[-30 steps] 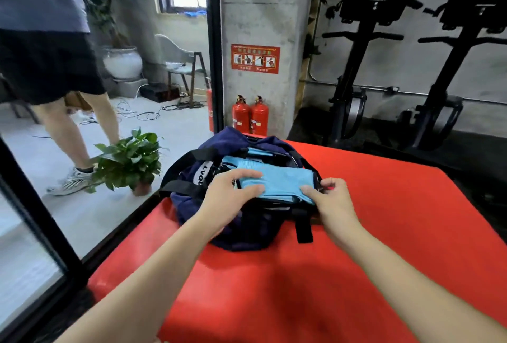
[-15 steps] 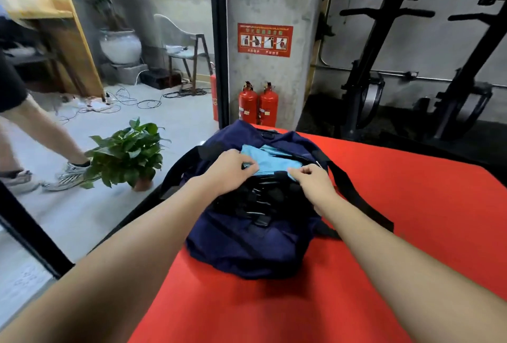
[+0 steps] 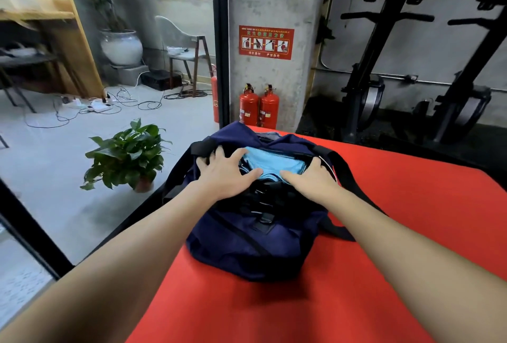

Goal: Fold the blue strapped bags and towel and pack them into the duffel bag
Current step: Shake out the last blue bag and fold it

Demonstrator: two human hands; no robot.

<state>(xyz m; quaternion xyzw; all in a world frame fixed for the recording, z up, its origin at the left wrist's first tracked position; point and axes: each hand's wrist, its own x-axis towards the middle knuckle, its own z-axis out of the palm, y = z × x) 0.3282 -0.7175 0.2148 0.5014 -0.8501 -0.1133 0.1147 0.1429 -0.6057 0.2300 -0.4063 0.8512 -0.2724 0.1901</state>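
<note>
Off to the left on the floor, a potted plant (image 3: pixel 127 154) sits beside the red surface (image 3: pixel 411 233). Now the left hand (image 3: pixel 225 175): fingers (image 3: pixel 218 154) spread flat, pressing down over the left rim of the navy duffel (image 3: pixel 247 246), thumb lying on the light blue towel (image 3: pixel 271 164). That towel is tucked inside the open mouth of the duffel, which sits near the surface's far left edge. On the right, the right hand (image 3: pixel 312 178) lies flat on the towel, fingers straight, reaching into the opening; their tips are hidden. A black strap (image 3: pixel 345 178) trails right. Two extinguishers (image 3: pixel 259 108) stand behind.
</note>
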